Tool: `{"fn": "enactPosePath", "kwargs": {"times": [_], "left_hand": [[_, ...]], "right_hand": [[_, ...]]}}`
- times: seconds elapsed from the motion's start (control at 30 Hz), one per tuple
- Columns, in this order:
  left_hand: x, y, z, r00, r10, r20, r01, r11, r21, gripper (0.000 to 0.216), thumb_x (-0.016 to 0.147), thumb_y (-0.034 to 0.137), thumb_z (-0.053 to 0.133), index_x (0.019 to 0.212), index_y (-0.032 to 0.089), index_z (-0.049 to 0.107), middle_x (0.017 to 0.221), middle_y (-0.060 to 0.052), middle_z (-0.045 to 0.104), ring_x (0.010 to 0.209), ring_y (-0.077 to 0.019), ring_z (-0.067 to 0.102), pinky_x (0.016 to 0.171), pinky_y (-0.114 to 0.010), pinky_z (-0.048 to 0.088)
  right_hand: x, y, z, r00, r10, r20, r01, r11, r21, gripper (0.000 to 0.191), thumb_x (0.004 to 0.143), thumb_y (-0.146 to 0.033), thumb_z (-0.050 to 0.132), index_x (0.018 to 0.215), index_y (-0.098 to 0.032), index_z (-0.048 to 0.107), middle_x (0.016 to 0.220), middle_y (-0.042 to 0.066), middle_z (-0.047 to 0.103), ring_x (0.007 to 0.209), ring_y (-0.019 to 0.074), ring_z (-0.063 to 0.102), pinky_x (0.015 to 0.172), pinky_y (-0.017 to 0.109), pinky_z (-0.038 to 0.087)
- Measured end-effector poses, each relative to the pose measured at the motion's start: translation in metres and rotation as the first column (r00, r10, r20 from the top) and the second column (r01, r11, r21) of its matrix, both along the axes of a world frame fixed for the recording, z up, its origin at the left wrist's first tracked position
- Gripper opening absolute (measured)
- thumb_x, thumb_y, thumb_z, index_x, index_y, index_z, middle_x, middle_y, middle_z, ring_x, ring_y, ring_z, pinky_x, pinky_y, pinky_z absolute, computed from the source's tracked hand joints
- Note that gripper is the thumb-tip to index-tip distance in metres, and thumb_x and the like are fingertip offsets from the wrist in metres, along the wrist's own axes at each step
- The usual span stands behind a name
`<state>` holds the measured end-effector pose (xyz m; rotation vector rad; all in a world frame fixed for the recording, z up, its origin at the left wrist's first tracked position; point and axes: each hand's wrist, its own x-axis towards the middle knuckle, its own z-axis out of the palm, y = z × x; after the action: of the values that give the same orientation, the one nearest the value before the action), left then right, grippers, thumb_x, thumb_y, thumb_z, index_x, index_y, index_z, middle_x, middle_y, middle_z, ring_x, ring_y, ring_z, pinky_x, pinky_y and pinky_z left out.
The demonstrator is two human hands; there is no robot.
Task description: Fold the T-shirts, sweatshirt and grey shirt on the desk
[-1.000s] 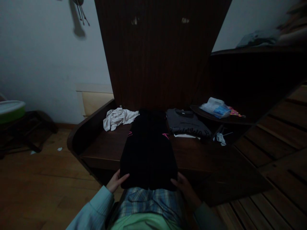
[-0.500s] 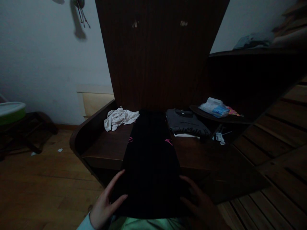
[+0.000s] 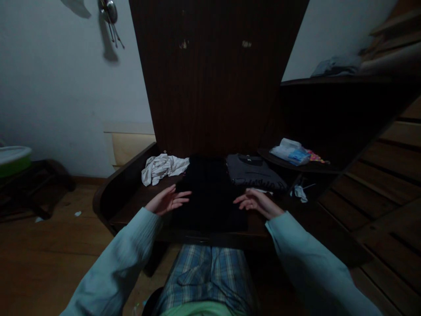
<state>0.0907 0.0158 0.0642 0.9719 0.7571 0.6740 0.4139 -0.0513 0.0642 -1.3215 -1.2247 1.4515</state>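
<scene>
A black garment [image 3: 210, 206] lies folded on the dark wooden desk top, its near edge close to the desk's front edge. My left hand [image 3: 168, 200] is at the garment's left side, fingers apart and pointing inward over it. Opposite, my right hand [image 3: 255, 202] is at the right side with its fingers loosely spread. Neither hand grips the cloth; whether the fingertips touch it, I cannot tell. A folded grey shirt [image 3: 255, 171] with dark lettering lies to the right, and a crumpled white cloth [image 3: 164, 167] to the left.
A small shelf at the right holds a plastic packet [image 3: 291, 152]. The desk's raised curved side [image 3: 123, 173] borders the left. On a dark stool [image 3: 36, 180] at far left stands a green basin [image 3: 15, 161]. Wooden slats [image 3: 378, 197] run along the right.
The near part of the black garment, which hung toward me over the desk edge, is now folded back onto the desk. Both hands have moved forward with it and the pink marks are covered.
</scene>
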Motion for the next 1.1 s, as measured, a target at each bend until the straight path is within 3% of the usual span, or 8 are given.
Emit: {"fn": "enactPosePath", "kwargs": {"times": [0.07, 0.17, 0.3, 0.4, 0.67, 0.83, 1.0, 1.1], "left_hand": [[0.009, 0.024, -0.014, 0.979, 0.071, -0.190, -0.063, 0.997, 0.049, 0.025, 0.074, 0.040, 0.056, 0.073, 0.015, 0.055, 0.085, -0.008, 0.067, 0.064, -0.0122, 0.062, 0.049, -0.018, 0.043], [0.015, 0.046, -0.040, 0.839, 0.238, -0.490, -0.142, 0.964, 0.225, 0.027, 0.064, 0.038, 0.065, 0.064, 0.014, 0.052, 0.052, -0.001, 0.060, 0.040, -0.0091, 0.050, 0.038, -0.018, 0.032], [0.011, 0.060, -0.056, 0.787, 0.369, -0.495, -0.183, 0.905, 0.383, 0.026, 0.060, 0.038, 0.065, 0.063, 0.013, 0.056, 0.048, 0.002, 0.057, 0.044, -0.0102, 0.051, 0.042, -0.019, 0.034], [0.008, 0.065, -0.055, 0.746, 0.493, -0.446, -0.187, 0.799, 0.571, 0.027, 0.064, 0.040, 0.059, 0.069, 0.014, 0.061, 0.061, -0.001, 0.063, 0.058, -0.0147, 0.057, 0.050, -0.022, 0.039], [0.007, 0.064, -0.060, 0.417, 0.621, -0.664, 0.152, 0.673, 0.724, 0.026, 0.071, 0.040, 0.051, 0.077, 0.018, 0.064, 0.072, -0.005, 0.066, 0.069, -0.0194, 0.060, 0.056, -0.024, 0.039], [0.006, 0.065, -0.062, 0.395, 0.616, -0.682, 0.208, 0.663, 0.719, 0.028, 0.075, 0.036, 0.045, 0.087, 0.018, 0.062, 0.080, -0.006, 0.067, 0.074, -0.0198, 0.060, 0.061, -0.025, 0.041], [0.004, 0.068, -0.066, 0.497, 0.651, -0.574, 0.118, 0.604, 0.788, 0.028, 0.074, 0.032, 0.044, 0.091, 0.018, 0.062, 0.083, -0.004, 0.067, 0.079, -0.0185, 0.060, 0.068, -0.024, 0.043], [0.003, 0.068, -0.067, 0.507, 0.686, -0.521, 0.066, 0.572, 0.817, 0.030, 0.075, 0.032, 0.044, 0.095, 0.018, 0.061, 0.088, -0.006, 0.067, 0.082, -0.0193, 0.060, 0.071, -0.025, 0.043]], "right_hand": [[0.000, 0.023, -0.017, 0.993, -0.048, 0.108, 0.044, 0.999, 0.031, 0.019, 0.072, -0.034, 0.046, 0.062, -0.017, 0.049, 0.076, 0.006, 0.066, 0.053, 0.0093, 0.054, 0.045, 0.018, 0.035], [-0.001, 0.046, -0.042, 0.909, -0.142, 0.391, 0.122, 0.990, 0.076, 0.021, 0.066, -0.029, 0.053, 0.051, -0.018, 0.042, 0.044, -0.003, 0.051, 0.039, 0.0071, 0.040, 0.041, 0.019, 0.026], [0.002, 0.057, -0.058, 0.789, -0.308, 0.532, 0.184, 0.944, 0.275, 0.024, 0.063, -0.030, 0.056, 0.048, -0.019, 0.040, 0.040, -0.008, 0.038, 0.042, 0.0079, 0.037, 0.046, 0.021, 0.025], [0.004, 0.062, -0.060, 0.716, -0.416, 0.561, 0.207, 0.893, 0.399, 0.023, 0.064, -0.034, 0.053, 0.051, -0.020, 0.042, 0.043, -0.007, 0.039, 0.046, 0.0095, 0.039, 0.047, 0.022, 0.025], [-0.008, 0.062, -0.069, 0.387, -0.434, 0.813, 0.199, 0.901, 0.386, 0.019, 0.074, -0.037, 0.050, 0.067, -0.020, 0.054, 0.063, 0.001, 0.056, 0.063, 0.0157, 0.051, 0.052, 0.024, 0.027], [-0.015, 0.055, -0.066, 0.317, -0.428, 0.846, 0.187, 0.903, 0.387, 0.018, 0.080, -0.033, 0.042, 0.077, -0.021, 0.055, 0.070, 0.003, 0.059, 0.065, 0.0160, 0.053, 0.053, 0.024, 0.026], [-0.012, 0.053, -0.066, 0.379, -0.523, 0.763, 0.151, 0.849, 0.507, 0.016, 0.081, -0.030, 0.042, 0.076, -0.020, 0.055, 0.067, 0.001, 0.057, 0.064, 0.0145, 0.051, 0.055, 0.023, 0.028], [-0.009, 0.055, -0.069, 0.405, -0.576, 0.710, 0.176, 0.812, 0.557, 0.020, 0.082, -0.033, 0.041, 0.076, -0.020, 0.054, 0.066, 0.001, 0.055, 0.062, 0.0145, 0.050, 0.054, 0.023, 0.029]]}}
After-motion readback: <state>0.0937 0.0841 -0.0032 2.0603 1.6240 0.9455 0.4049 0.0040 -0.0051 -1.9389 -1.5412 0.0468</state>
